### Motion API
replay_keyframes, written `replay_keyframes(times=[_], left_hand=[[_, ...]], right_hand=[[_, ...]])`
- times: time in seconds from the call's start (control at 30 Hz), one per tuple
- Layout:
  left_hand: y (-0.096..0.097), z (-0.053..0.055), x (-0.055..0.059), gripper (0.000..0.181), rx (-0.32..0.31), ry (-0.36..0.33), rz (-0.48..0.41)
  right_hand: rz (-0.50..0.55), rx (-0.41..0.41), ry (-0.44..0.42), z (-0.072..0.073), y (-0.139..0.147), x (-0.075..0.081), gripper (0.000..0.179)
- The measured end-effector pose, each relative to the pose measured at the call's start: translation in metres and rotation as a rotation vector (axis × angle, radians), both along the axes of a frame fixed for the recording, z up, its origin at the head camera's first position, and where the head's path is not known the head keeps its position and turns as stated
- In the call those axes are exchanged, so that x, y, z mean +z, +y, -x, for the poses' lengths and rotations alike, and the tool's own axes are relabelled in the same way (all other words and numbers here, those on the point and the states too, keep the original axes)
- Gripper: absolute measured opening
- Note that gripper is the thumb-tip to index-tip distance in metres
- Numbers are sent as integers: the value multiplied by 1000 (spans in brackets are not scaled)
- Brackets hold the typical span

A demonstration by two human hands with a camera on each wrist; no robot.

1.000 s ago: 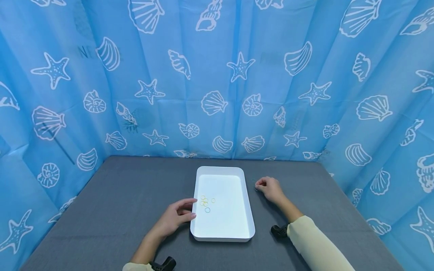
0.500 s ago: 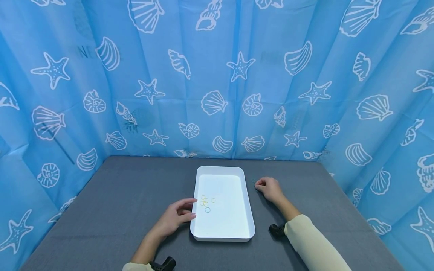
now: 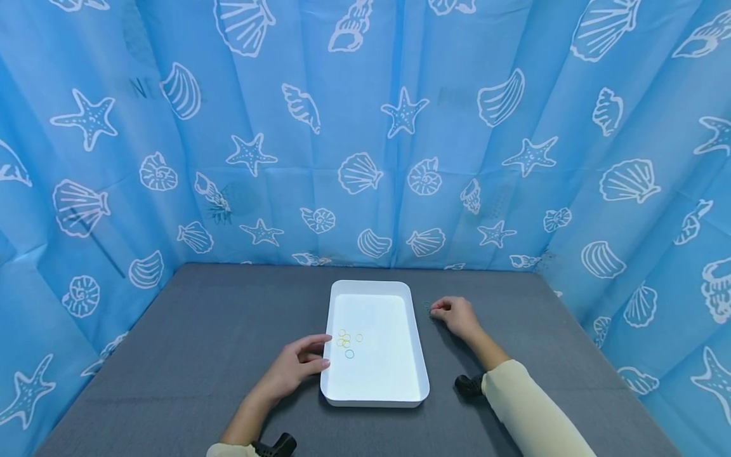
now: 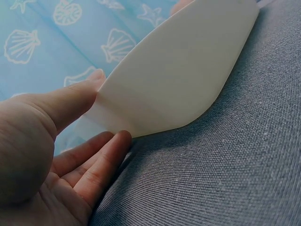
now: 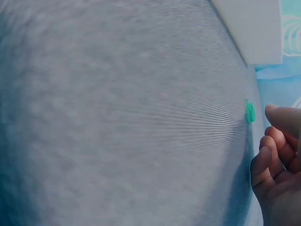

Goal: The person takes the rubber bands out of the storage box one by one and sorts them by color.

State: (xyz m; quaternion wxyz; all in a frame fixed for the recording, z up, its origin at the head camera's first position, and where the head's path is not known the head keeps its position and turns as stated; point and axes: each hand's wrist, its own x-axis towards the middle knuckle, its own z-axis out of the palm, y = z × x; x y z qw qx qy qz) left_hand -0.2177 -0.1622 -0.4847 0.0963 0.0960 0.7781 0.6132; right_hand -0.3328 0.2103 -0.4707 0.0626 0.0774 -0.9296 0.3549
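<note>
My left hand [image 3: 294, 368] is at the left wall of a white tray [image 3: 394, 381]. In the left wrist view its thumb meets the rim, and its fairly straight fingers touch the outer wall low down. Inside the tray, toward its left side, lie several thin yellow rubber bands [image 3: 346, 344] and one teal band [image 3: 349, 354]. My right hand [image 3: 457, 315] is low over the table, right of the tray, fingers bent, with thumb and index close together. Green rubber bands [image 5: 250, 111] lie right by those fingertips. Whether a band is between them cannot be made out.
A grey cloth [image 3: 245, 304] covers the table. Blue curtains [image 3: 365, 139] with white shell prints hang behind and along both sides. The tray's right wall stands a short way left of the right hand. A black wrist device [image 3: 469, 385] sits near each sleeve.
The right hand shifts very slightly upward and away from the bands, which show a little more at its fingertips. The left hand, the tray and the bands in it stay put.
</note>
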Motion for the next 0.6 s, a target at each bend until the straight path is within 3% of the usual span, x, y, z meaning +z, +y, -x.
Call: replay_keyframes(times=[0.6], left_hand=[[1, -1, 0, 51, 7, 14, 6]], right_hand=[[98, 2, -26, 7, -22, 33, 11]])
